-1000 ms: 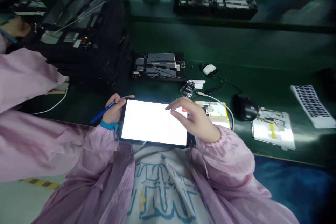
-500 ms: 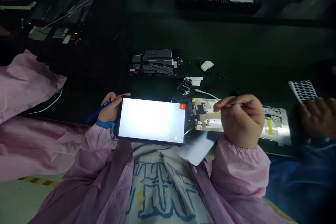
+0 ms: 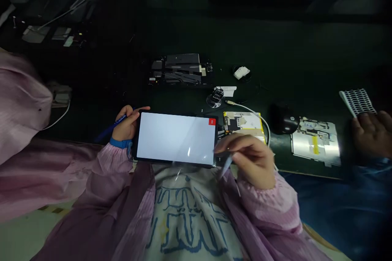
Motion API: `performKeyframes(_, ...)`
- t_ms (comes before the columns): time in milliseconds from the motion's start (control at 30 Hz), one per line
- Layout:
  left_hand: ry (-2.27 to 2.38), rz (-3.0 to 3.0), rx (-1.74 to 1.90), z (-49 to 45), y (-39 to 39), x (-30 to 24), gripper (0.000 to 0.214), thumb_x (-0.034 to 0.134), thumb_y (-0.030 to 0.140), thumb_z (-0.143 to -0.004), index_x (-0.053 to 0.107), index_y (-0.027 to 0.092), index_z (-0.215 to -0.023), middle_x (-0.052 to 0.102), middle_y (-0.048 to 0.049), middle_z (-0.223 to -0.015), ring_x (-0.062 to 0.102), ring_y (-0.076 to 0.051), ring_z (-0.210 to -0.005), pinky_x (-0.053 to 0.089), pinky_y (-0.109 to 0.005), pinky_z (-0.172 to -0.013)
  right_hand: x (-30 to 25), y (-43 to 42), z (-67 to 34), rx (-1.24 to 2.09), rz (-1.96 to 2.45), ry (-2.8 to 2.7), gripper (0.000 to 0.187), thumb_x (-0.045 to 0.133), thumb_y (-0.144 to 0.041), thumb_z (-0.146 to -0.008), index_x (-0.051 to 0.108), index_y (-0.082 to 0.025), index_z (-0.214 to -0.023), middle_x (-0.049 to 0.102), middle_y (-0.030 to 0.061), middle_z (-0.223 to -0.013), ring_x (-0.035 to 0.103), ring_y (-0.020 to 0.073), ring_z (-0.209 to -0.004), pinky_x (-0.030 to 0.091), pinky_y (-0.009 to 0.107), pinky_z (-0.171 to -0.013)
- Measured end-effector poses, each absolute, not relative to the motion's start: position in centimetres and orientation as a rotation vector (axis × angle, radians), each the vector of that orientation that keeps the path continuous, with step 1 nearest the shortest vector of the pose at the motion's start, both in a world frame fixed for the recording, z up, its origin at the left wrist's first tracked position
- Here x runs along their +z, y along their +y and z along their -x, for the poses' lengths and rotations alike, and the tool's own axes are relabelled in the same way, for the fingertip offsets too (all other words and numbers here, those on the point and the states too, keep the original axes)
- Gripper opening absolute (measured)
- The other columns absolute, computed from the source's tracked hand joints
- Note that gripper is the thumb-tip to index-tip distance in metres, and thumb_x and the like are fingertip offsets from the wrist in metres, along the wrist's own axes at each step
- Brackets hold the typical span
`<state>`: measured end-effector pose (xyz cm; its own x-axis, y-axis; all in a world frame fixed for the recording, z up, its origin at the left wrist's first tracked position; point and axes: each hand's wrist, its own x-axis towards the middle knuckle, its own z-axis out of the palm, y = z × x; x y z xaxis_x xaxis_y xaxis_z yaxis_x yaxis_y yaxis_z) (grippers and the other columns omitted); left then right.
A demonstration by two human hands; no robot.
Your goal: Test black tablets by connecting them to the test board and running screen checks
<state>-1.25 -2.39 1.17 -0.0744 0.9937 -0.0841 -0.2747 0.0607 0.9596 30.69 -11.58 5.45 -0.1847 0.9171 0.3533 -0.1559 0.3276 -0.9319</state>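
Note:
A tablet (image 3: pixel 176 136) with a lit, nearly blank white screen and a small red patch at its upper right corner is tilted in front of my chest. My left hand (image 3: pixel 125 124) grips its left edge, with a blue pen (image 3: pixel 112 127) also held between the fingers. At the tablet's right edge, my right hand (image 3: pixel 252 157) is closed in a pinch on a thin translucent film (image 3: pixel 226 166) that hangs below the fingers. The film is seen almost edge-on. Cables at the tablet's right side run towards an opened device with a yellow-edged battery (image 3: pixel 245 120).
Behind the tablet lies an opened dark device (image 3: pixel 180 69). Near it are a small round gadget (image 3: pixel 216 97) and a white adapter (image 3: pixel 241 73). To the right are a black cup-like object (image 3: pixel 283 119), a silver panel (image 3: pixel 317 140) and a co-worker's hand (image 3: pixel 372 130). A co-worker's pink sleeve (image 3: pixel 21 98) is at left.
My right hand has come down and left to the tablet's right edge, bringing the film with it. The screen looks dimmer. The co-worker's sleeve at left has shifted left.

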Motion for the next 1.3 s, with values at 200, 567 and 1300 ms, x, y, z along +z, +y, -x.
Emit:
performKeyframes(200, 1.082, -0.909, 1.342, 1.2, -2.4, 1.1, 0.038, 0.072, 0.017, -0.067, 0.035, 0.021, -0.065, 0.076, -0.009, -0.09, 0.07, -0.02, -0.073, 0.053, -0.03, -0.065, 5.1, -12.9, -26.7, 1.275, 0.509, -1.848, 0.054, 0.057, -0.026, -0.09, 0.031, -0.022, -0.137, 0.046, 0.0188, -0.141, 0.041, 0.0234, -0.137, 0.044, 0.046, -0.106)
performKeyframes(567, 1.122, -0.957, 1.359, 1.2, -2.0, 0.9, 0.04, 0.073, 0.017, -0.067, 0.034, 0.021, -0.064, 0.076, -0.0064, -0.086, 0.069, -0.022, -0.075, 0.054, -0.033, -0.065, 7.5, -13.7, -23.6, 1.533, 0.169, -2.099, 0.082, 0.072, -0.024, -0.075, 0.025, -0.016, -0.142, 0.043, 0.0143, -0.147, 0.04, 0.0124, -0.137, 0.034, 0.021, -0.112)
performKeyframes(1300, 1.046, -0.922, 1.344, 1.2, -2.1, 0.8, 0.04, 0.074, 0.015, -0.066, 0.034, 0.02, -0.065, 0.076, -0.0084, -0.089, 0.07, -0.021, -0.073, 0.054, -0.029, -0.062, 6.1, 1.3, -36.6, 1.424, 0.741, -0.768, 0.023, 0.056, -0.046, -0.083, 0.066, -0.025, -0.081, 0.062, -0.0052, -0.069, 0.057, 0.009, -0.062, 0.048, 0.027, -0.061)
